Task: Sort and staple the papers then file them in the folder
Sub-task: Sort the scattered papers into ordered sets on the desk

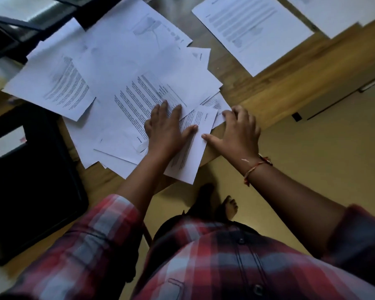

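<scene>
Papers (121, 87) lie in a loose, overlapping heap on the desk (279, 87), reaching its near edge. Nearest me, one printed sheet (188, 148) hangs over that edge. I see the left hand (165, 128) flat on the heap, fingers straight and spread, pressing the top sheets. The right hand (236, 131) arches at the near edge just beside it, fingers bent, thumb tip touching the overhanging sheet; I cannot tell whether it grips anything. A black folder (30, 180) lies beside the heap at the near left. Bare wood separates the heap from two lone sheets (251, 29) at the far right. All are white with blurred print.
</scene>
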Demonstrator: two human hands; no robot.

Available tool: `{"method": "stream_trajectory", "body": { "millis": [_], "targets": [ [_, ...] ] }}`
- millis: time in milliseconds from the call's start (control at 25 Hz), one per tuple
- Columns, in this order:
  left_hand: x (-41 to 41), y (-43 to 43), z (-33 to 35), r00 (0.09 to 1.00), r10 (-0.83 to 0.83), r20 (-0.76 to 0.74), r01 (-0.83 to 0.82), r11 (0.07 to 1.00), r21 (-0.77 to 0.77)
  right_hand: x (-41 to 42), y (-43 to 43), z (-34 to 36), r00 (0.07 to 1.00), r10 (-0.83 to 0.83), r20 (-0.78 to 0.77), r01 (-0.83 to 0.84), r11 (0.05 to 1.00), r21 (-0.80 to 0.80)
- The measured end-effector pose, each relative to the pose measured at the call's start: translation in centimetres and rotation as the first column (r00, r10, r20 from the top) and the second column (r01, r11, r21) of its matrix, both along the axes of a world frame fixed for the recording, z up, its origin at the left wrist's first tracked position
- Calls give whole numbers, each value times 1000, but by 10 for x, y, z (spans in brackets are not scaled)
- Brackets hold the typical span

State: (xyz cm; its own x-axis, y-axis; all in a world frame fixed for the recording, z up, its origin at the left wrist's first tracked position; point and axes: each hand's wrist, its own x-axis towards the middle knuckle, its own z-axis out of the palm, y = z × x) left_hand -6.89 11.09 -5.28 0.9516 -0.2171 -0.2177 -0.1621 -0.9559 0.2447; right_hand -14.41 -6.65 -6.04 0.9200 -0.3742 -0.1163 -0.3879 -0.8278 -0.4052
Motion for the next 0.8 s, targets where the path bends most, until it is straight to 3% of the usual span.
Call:
{"method": "stream_trajectory", "body": {
  "millis": [320, 520, 800],
  "targets": [
    [20, 27, 2, 975, -223, -5, 223, 975, 17, 2, 0, 6, 996, -35, -87, 40, 998, 50],
    [29, 37, -4, 947, -320, 4, 320, 947, -15, 18, 7, 10, 977, -212, -5, 211, 970, 122],
    [29, 40, -9, 934, -352, 64, 355, 934, -39, 41, 18, 25, 906, -412, -92, 420, 853, 309]
  ]
}}
